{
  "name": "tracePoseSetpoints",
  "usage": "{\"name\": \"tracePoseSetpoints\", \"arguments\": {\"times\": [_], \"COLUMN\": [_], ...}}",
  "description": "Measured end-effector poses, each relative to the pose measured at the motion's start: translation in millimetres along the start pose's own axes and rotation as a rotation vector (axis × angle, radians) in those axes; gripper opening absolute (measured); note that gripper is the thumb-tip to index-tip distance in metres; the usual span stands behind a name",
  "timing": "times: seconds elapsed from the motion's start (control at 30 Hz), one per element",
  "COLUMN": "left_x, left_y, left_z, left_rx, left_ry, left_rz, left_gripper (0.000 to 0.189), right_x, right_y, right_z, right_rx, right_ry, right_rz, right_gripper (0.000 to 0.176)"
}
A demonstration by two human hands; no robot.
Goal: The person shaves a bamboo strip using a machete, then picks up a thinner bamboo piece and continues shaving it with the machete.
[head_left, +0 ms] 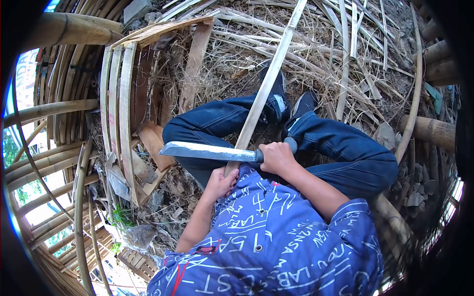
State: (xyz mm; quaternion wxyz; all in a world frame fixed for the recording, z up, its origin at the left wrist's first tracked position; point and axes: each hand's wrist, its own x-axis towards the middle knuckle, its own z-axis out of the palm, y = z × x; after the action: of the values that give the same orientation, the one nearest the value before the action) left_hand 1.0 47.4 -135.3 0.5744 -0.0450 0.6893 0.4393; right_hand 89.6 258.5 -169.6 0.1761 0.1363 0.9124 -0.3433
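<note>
One machete (212,151) is gripped in the closed fingers of the right hand (277,158), its blade crossed over a bamboo strip (267,84) clasped near its end by the left hand (220,182); the tip is pointed toward a slatted crate (127,98).

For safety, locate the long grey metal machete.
In the head view, left of centre, the machete crosses over the pale flat bamboo strip, gripped by the right hand and pointing left.

The blade (207,152) is glossy metal — the strip (269,84) matt wood, the shirt (281,246) cloth.
</note>
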Motion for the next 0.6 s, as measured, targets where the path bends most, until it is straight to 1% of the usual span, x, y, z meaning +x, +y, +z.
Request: {"name": "tracePoseSetpoints", "arguments": {"times": [0.1,0.17,0.37,0.6], "left_x": [0,0,-2,-4], "left_y": [1,0,3,5], "left_z": [1,1,4,4], "left_rx": [0.003,0.006,0.027,0.044], "left_ry": [0.005,0.006,0.022,0.024], "left_rz": [0.002,0.004,-0.003,0.006], "left_gripper": [0.024,0.024,0.022,0.02], "right_x": [0,1,0,-1], "right_y": [4,7,10,15], "right_z": [-1,0,2,-3], "right_rx": [-0.008,-0.026,-0.037,-0.052], "right_ry": [0.033,0.036,0.082,0.09], "right_rz": [-0.005,0.027,0.001,0.033], "right_gripper": [0.027,0.026,0.025,0.025]}}
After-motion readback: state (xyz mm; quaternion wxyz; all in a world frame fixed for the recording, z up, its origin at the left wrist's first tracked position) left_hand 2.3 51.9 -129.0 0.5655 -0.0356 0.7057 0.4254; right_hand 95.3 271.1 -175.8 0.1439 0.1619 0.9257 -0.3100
